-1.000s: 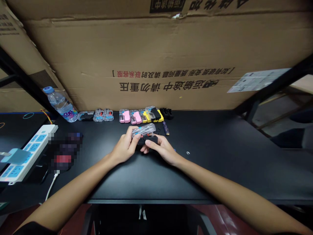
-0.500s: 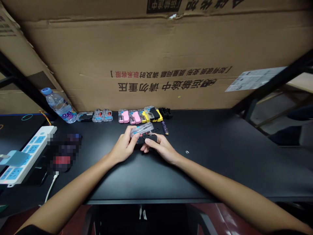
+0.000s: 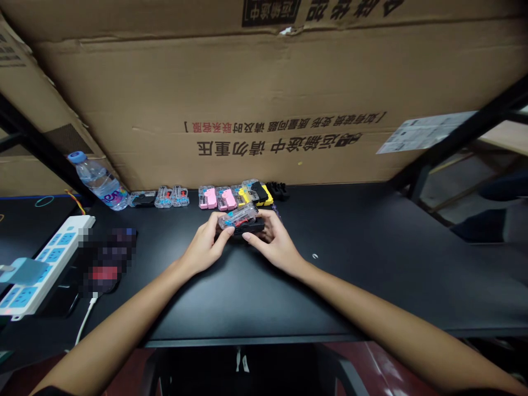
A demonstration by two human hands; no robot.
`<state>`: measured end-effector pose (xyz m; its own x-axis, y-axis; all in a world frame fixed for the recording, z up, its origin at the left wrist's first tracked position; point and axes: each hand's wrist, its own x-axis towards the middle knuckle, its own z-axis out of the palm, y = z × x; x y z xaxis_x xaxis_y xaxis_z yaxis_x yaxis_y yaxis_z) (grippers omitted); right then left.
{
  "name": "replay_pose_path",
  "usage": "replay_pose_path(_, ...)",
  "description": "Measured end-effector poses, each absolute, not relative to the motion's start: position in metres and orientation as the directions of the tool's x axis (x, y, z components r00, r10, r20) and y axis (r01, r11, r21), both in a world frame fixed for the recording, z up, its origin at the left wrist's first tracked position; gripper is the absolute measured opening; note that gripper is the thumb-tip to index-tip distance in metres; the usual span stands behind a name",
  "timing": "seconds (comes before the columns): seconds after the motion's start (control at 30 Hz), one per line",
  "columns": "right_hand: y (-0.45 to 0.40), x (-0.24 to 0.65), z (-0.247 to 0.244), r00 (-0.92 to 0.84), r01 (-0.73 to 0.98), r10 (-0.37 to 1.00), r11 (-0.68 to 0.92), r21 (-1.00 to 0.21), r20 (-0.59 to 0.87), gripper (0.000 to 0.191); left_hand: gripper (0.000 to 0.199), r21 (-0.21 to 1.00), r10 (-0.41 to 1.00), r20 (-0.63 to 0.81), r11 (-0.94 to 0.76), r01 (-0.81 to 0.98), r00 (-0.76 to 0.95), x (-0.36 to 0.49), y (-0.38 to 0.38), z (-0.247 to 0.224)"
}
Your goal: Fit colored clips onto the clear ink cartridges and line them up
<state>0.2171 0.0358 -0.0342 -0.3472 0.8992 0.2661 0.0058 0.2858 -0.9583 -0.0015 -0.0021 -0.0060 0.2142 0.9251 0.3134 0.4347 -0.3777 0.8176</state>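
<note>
A small toy pistol (image 3: 240, 215), with a see-through body, blue and red parts inside and a black grip, is held between my two hands above the black table. My left hand (image 3: 206, 241) is closed on its left end, the thumb along the near side. At the other end my right hand (image 3: 277, 240) wraps the black grip, thumb pointing left and some fingers hidden behind. Just behind stand similar pieces: pink toy pistols (image 3: 210, 198), a yellow toy pistol (image 3: 267, 194) with a black one, and clear ones (image 3: 164, 197).
A water bottle (image 3: 103, 181) leans at the back left. A white power strip (image 3: 45, 264) and a phone (image 3: 109, 258) with a cable lie left. Small black parts (image 3: 278, 191) sit by the cardboard wall (image 3: 247, 77). A small white piece (image 3: 315, 256) lies right.
The toy pistol has been tilted in my hands, so its black grip now shows edge-on. My right fingers have shifted up around its far side. The camera view has moved slightly.
</note>
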Motion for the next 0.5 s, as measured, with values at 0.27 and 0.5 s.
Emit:
replay_pose_path(0.27, 0.045, 0.228, -0.034, -0.45, 0.178, 0.82, 0.47, -0.865, 0.353, 0.026, 0.015, 0.615, 0.838, 0.386, -0.545, 0.569, 0.386, -0.016, 0.006, -0.007)
replay_pose_path(0.5, 0.041, 0.228, -0.035, -0.534, 0.138, 0.756, 0.52, -0.843, 0.379, 0.014, 0.023, 0.408, 0.761, 0.429, -0.643, 0.648, 0.486, -0.022, 0.008, -0.013)
